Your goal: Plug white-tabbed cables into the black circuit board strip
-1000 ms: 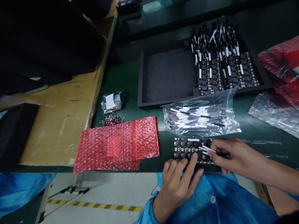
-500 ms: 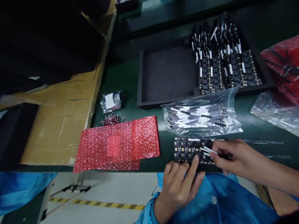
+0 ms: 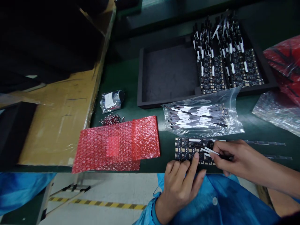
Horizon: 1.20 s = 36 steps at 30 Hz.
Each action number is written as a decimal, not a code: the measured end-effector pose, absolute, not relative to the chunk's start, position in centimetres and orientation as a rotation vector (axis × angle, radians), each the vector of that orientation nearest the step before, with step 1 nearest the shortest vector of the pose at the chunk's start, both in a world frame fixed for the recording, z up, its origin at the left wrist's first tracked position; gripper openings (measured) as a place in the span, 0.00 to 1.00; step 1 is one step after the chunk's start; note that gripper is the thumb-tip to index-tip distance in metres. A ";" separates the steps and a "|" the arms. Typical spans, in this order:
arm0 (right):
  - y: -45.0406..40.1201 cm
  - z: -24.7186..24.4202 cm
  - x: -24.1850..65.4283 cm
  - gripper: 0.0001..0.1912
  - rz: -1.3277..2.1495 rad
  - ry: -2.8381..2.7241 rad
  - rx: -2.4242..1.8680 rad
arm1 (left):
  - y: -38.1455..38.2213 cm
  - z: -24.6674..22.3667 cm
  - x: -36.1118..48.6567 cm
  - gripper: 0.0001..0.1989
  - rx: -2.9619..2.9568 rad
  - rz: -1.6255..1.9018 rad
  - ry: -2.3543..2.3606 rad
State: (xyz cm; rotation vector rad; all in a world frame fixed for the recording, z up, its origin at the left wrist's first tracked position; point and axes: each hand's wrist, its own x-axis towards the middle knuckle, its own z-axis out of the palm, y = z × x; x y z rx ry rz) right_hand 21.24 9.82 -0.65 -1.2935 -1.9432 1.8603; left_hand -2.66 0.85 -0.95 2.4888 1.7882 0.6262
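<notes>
Board (image 3: 181, 150): black, flecked with gold and silver
Strip (image 3: 208, 149): crisp white
Bagged strips (image 3: 197, 116): grey, white and black
Tray (image 3: 170, 76): solid black
Trayed boards (image 3: 207, 70): black, gold-speckled, barred with white
Bubble wrap (image 3: 126, 140): translucent red, dimpled in rows, one brighter red square
Wires (image 3: 111, 119): dark red, white-tipped
Bench (image 3: 126, 70): deep green
Gown (image 3: 199, 203): bright blue
Floor tape (image 3: 98, 203): yellow and black, striped
Floor (image 3: 112, 187): pale grey

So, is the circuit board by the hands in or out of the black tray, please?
Out: the circuit board lies on the table, clear bag between it and the tray.
</notes>
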 end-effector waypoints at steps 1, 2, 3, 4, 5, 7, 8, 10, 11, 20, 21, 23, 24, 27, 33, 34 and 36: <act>9.9 -0.7 21.2 0.17 1.860 -1.940 -1.291 | 0.9 -1.0 -2.6 0.28 2.487 0.622 1.790; 9.9 -0.7 21.2 0.17 1.859 -1.936 -1.292 | 0.9 -1.0 -2.6 0.27 2.483 0.616 1.794; 9.9 -0.6 21.1 0.18 1.858 -1.936 -1.294 | 0.9 -1.0 -2.6 0.26 2.479 0.615 1.800; 9.9 -0.4 21.1 0.18 1.853 -1.940 -1.300 | 0.9 -1.0 -2.5 0.26 2.476 0.613 1.804; 9.9 -0.3 21.0 0.18 1.844 -1.947 -1.313 | 0.9 -1.0 -2.5 0.27 2.473 0.615 1.807; 9.8 0.2 20.8 0.18 1.809 -1.962 -1.352 | 1.0 -1.0 -2.5 0.28 2.464 0.614 1.809; 9.7 0.4 20.7 0.18 1.790 -1.967 -1.371 | 1.0 -0.9 -2.5 0.29 2.459 0.614 1.809; 9.5 0.8 20.5 0.18 1.762 -1.956 -1.405 | 1.0 -0.9 -2.4 0.30 2.450 0.612 1.804; 9.4 1.0 20.5 0.19 1.762 -1.947 -1.411 | 1.1 -0.8 -2.4 0.30 2.445 0.615 1.800; 10.0 0.1 21.1 0.18 1.848 -1.962 -1.330 | 1.2 -0.4 -2.5 0.30 2.362 0.538 1.830; 10.0 -0.1 21.2 0.19 1.842 -1.989 -1.306 | 1.2 -0.4 -2.5 0.29 2.364 0.526 1.832; 10.0 -0.2 21.5 0.19 1.824 -2.029 -1.282 | 1.3 -0.3 -2.6 0.29 2.370 0.508 1.832; 10.0 -0.2 21.6 0.19 1.807 -2.047 -1.284 | 1.3 -0.3 -2.6 0.28 2.372 0.504 1.832; 10.3 0.1 22.1 0.17 1.637 -2.134 -1.259 | 1.2 -0.3 -2.5 0.28 2.378 0.505 1.841; 12.3 1.9 23.6 0.16 1.139 -2.128 -1.278 | 0.8 -0.7 -2.1 0.30 2.402 0.561 1.870; 12.6 2.4 23.8 0.18 1.119 -2.106 -1.296 | 0.8 -0.8 -2.1 0.30 2.406 0.571 1.874; 12.9 3.4 23.9 0.21 1.168 -2.057 -1.351 | 0.8 -0.9 -2.0 0.29 2.403 0.580 1.878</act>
